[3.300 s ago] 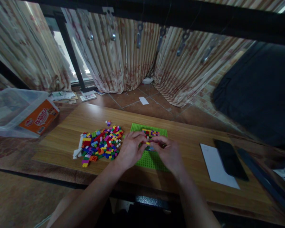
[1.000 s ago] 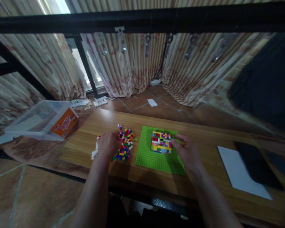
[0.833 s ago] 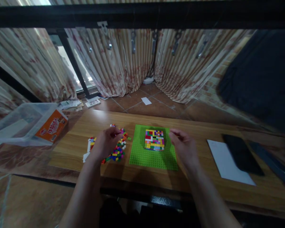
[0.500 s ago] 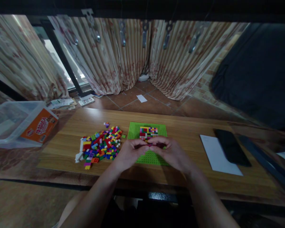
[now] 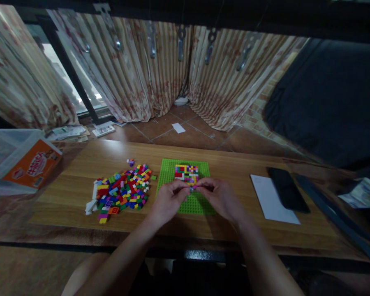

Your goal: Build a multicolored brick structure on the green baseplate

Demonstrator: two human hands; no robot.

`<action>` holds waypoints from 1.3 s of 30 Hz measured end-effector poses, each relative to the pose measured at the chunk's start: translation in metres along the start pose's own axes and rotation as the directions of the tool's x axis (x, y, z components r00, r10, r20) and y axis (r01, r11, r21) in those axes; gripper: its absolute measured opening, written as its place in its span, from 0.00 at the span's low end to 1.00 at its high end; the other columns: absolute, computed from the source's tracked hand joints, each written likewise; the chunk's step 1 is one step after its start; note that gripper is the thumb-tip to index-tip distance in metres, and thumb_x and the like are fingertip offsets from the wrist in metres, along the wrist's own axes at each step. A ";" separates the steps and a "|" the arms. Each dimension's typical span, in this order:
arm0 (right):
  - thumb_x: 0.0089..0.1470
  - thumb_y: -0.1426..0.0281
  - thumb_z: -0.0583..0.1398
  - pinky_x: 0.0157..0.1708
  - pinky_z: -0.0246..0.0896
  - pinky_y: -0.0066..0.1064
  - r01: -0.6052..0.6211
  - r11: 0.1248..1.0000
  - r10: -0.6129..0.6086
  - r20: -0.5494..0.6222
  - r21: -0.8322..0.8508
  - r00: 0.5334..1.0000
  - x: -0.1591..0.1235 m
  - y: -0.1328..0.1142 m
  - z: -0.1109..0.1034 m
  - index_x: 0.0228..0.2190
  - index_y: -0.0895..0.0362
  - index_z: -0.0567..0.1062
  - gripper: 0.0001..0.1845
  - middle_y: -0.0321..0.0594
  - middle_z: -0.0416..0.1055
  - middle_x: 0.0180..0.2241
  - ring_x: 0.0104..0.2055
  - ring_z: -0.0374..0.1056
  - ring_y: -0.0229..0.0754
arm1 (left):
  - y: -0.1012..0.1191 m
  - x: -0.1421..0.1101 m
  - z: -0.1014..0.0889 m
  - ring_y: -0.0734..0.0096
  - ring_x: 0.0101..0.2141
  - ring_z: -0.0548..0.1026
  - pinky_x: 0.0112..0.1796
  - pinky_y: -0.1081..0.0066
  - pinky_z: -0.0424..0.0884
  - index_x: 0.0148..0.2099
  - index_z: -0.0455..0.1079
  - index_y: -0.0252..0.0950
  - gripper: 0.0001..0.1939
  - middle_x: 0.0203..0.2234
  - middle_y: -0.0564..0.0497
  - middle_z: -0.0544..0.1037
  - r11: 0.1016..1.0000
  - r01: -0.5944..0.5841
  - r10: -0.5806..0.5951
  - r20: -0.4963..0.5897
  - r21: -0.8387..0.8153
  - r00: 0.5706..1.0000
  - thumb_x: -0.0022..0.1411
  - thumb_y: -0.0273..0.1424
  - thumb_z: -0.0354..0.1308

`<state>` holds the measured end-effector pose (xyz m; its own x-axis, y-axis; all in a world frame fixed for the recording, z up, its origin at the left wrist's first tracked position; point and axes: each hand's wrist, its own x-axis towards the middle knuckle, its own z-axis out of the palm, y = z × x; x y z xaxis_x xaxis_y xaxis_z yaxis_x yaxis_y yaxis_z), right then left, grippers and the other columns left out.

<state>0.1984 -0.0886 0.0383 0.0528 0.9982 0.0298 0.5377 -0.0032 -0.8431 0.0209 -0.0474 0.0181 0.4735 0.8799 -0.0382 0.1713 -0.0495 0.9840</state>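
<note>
A green studded baseplate (image 5: pixel 167 185) lies on the wooden table, bearing a flat square of multicoloured toy bricks (image 5: pixel 185 172). Over the near edge of that square, my two hands meet almost fingertip to fingertip. My right hand (image 5: pixel 219 197) pinches a small pink toy brick (image 5: pixel 195 187) between thumb and forefinger. My left hand (image 5: pixel 169 201) is closed in a pinch just to its left; whatever sits in its fingertips is too small to make out. To the left of the baseplate spreads a loose pile of toy bricks (image 5: pixel 123 191) in many colours.
A clear plastic box with an orange label (image 5: pixel 33 164) stands at the far left. White paper (image 5: pixel 273 201) and a black phone-like slab (image 5: pixel 288 189) lie on the right of the wooden table (image 5: pixel 234 172). Curtains (image 5: pixel 160 82) hang behind, and a dark strap-like object (image 5: pixel 329 209) rests at the right.
My left hand went to the brick pile and came back over the baseplate. My right hand moved from the baseplate's right edge to meet it. The camera view has shifted slightly.
</note>
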 end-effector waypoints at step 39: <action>0.31 0.62 0.74 0.16 0.60 0.24 -0.427 0.754 0.429 0.118 0.498 0.896 0.023 0.017 0.011 0.23 0.58 0.74 0.20 0.30 0.69 0.16 0.17 0.63 0.32 | -0.001 -0.014 0.024 0.60 0.38 0.80 0.38 0.66 0.76 0.65 0.64 0.33 0.26 0.40 0.42 0.82 0.511 -0.136 0.130 0.080 0.849 0.988 0.65 0.24 0.47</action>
<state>0.1998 -0.0650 0.0191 0.1785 0.8997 -0.3983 -0.0362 -0.3985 -0.9165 0.0350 -0.0708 0.0139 0.5596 0.8252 0.0764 0.7563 -0.5462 0.3600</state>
